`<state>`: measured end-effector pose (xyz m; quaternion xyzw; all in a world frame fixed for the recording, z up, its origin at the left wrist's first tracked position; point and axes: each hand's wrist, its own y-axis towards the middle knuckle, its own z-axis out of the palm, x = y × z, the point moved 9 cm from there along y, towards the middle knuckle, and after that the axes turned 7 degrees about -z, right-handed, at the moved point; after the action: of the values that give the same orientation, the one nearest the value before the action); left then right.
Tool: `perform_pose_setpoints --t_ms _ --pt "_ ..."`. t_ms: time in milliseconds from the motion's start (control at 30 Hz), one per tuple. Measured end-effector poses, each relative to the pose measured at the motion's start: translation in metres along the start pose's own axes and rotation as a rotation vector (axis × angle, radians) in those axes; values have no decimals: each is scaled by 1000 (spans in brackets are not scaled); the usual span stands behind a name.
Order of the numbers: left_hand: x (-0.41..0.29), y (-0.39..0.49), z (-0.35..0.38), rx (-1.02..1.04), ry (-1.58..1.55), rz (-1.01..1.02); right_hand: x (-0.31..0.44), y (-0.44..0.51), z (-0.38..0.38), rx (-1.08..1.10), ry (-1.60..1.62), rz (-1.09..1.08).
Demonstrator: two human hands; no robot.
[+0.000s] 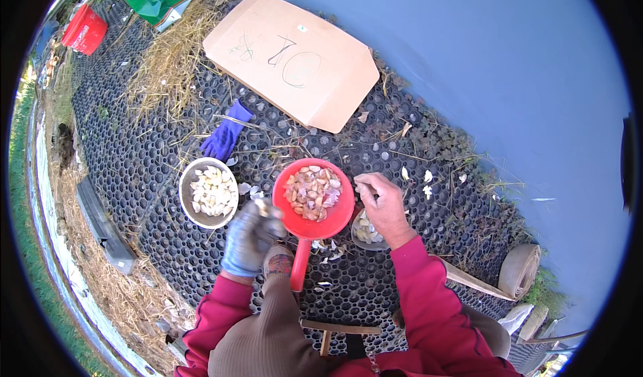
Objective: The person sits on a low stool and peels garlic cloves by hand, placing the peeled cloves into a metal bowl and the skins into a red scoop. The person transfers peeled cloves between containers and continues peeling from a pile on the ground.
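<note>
My left hand [253, 236], in a grey and pale-blue glove, is blurred between two vessels. Its fingers are curled around a small pale piece [261, 206], apparently a garlic clove. To its left a whitish bowl [182, 196] holds peeled garlic cloves [213, 191]. A red plastic long-handled scoop [301, 264] bears unpeeled cloves and papery skins [312, 191]. My bare right hand [379, 201] hovers just right of the scoop, thumb and fingertips close together; whether anything is between them is hidden. Partly under that hand stands a bowl [369, 247] containing pale garlic skins [365, 230].
Black perforated rubber matting [166, 231] covers the ground. Beyond the bowls lie a purple rubber glove [227, 132], a flattened cardboard box [291, 60] and straw [171, 60]. A blue-grey wall [502, 75] bounds the right. Rolled material [520, 272] lies at lower right; a red bucket [85, 29] stands upper left.
</note>
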<state>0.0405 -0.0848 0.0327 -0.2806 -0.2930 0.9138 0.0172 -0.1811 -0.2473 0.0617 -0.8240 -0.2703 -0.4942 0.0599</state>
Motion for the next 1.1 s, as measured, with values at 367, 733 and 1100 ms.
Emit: perform_pose_setpoints --t_ms 367,733,1100 --pt "-79 -25 -171 -822 639 277 15 -4 106 482 -479 -209" --pt "-13 10 -102 -489 479 66 -33 -8 168 753 -722 -323" --pt "36 18 -56 -237 549 -48 17 -5 111 455 188 84"
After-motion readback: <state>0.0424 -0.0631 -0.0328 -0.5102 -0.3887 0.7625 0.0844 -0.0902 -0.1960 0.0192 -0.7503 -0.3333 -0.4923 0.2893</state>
